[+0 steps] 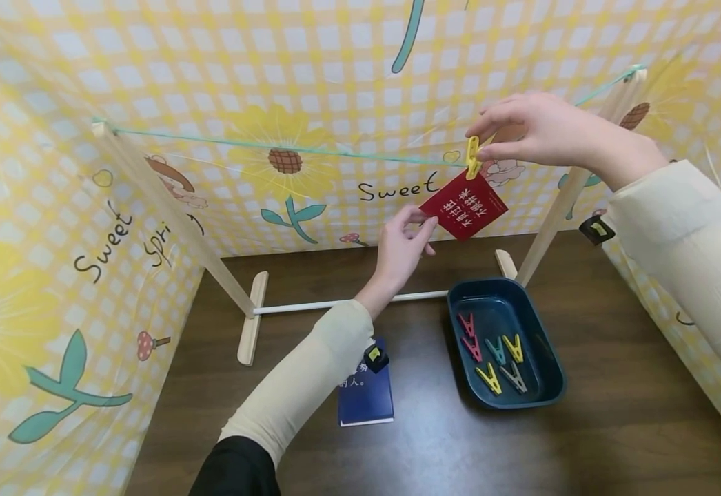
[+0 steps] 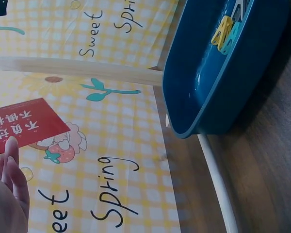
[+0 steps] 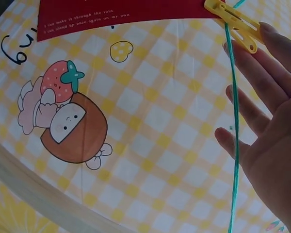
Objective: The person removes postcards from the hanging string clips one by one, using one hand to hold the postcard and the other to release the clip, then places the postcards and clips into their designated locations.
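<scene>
A red card with white writing hangs by its top corner at the green string. A yellow clothespin sits at that corner, over the string. My right hand pinches the clothespin's handles between thumb and index finger; in the right wrist view the other fingers of the right hand are spread beside the string. With thumb and fingers, my left hand pinches the card's left corner. The left wrist view shows the left fingers at the card's edge.
Wooden posts hold the string at both ends, with a white rod low between them. A dark blue tray holds several coloured clothespins. A blue book lies on the wooden table, partly under my left forearm. Patterned cloth stands behind.
</scene>
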Demonstrator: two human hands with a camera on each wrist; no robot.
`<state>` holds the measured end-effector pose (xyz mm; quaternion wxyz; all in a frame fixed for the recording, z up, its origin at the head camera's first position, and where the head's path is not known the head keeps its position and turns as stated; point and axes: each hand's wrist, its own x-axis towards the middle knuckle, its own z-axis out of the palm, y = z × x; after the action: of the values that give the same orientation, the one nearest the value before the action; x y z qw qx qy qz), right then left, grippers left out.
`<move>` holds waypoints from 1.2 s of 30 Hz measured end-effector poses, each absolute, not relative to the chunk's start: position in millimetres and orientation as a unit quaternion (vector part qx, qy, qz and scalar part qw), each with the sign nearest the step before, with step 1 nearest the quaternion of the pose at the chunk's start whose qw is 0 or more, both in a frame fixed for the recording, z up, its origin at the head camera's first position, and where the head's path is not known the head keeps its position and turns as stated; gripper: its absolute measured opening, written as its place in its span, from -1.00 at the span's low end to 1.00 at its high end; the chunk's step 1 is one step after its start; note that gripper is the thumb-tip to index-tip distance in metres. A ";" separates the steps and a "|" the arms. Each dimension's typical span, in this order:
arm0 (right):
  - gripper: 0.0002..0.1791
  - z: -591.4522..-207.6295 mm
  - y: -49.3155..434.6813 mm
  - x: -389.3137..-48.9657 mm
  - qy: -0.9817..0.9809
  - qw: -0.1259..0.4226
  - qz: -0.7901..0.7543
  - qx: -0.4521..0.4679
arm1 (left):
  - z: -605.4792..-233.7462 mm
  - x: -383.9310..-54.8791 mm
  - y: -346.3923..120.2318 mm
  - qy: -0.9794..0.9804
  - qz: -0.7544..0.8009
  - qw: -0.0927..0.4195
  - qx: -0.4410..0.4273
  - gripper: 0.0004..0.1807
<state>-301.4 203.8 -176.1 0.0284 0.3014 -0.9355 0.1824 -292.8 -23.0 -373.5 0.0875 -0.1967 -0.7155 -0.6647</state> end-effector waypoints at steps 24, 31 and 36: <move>-0.81 -186.5 198.9 -303.6 -0.918 0.064 0.235 0.314 | -375.2 -294.4 -31.0 -0.698 -0.674 0.137 -0.200 -0.82; -0.94 -192.3 199.1 -299.5 -0.904 0.133 0.238 0.328 | -373.3 -294.4 -35.5 -0.703 -0.666 0.141 -0.206 -0.81; -0.94 -197.0 199.8 -300.2 -0.897 0.176 0.229 0.334 | -374.5 -293.5 -38.3 -0.705 -0.661 0.139 -0.216 -0.82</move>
<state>-300.2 199.8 -197.0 0.1762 0.3340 -0.8973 0.2286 -293.5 -38.3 -374.5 0.1390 -0.2161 -0.7048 -0.6613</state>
